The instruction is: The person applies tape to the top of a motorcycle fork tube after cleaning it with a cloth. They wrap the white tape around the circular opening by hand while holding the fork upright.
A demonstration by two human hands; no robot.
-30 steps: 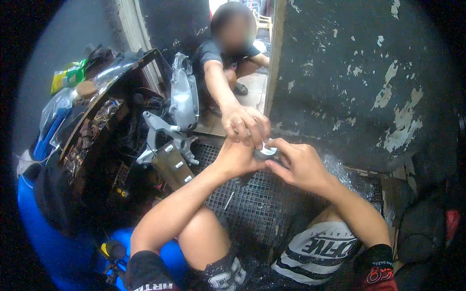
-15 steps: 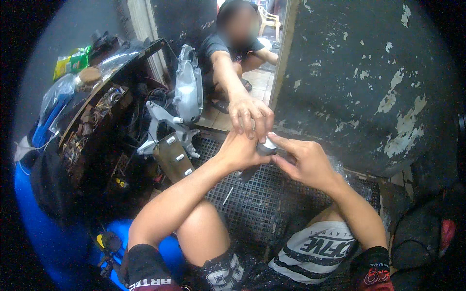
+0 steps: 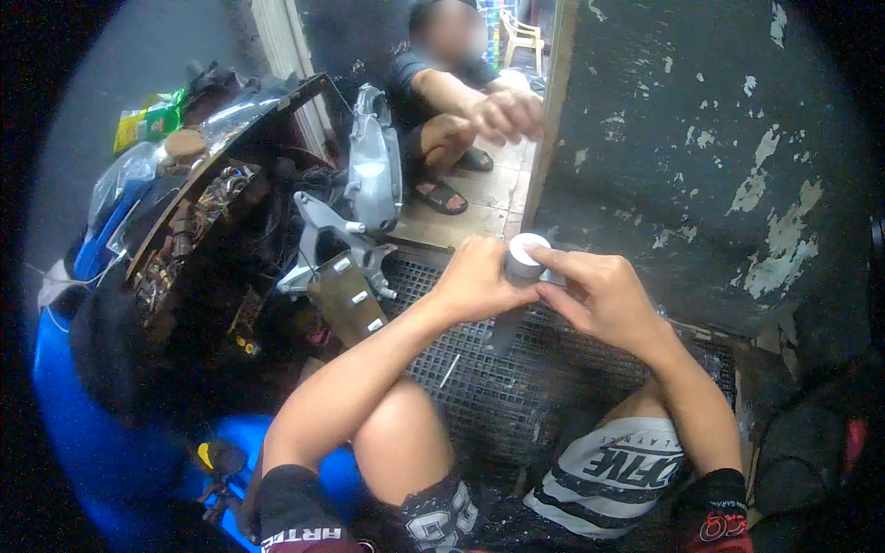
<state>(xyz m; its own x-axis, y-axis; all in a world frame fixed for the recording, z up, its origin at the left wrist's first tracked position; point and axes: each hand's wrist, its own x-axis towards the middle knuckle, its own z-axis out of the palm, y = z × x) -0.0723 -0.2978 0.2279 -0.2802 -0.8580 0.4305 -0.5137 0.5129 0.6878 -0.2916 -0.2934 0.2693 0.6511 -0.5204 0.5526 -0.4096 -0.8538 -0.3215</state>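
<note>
Out in front of me, above the black floor grating, is a grey cylinder point(image 3: 527, 267) with a pale round top. My left hand point(image 3: 481, 278) wraps round its left side, the far fingers hidden. From the right, my right hand point(image 3: 601, 293) pinches it, the forefinger lying on the rim of the top and the thumb lower at the side. A blurred dark grey length point(image 3: 502, 332) hangs below my hands; whether it belongs to the cylinder I cannot tell. Another person's hands point(image 3: 505, 117) are close together beyond, apart from the cylinder.
Grey metal castings point(image 3: 373, 170) and an olive-brown plate point(image 3: 346, 297) stand left of the black grating point(image 3: 433, 355). Farther left, a shelf holds loose metal parts point(image 3: 198, 207). A dark peeling panel point(image 3: 664, 138) rises at the right. The other person squats in the doorway.
The other person's hand has drawn back from my left hand and the cylinder, to near their own knees. The pale round top now shows fully. Both my hands still hold the cylinder.
</note>
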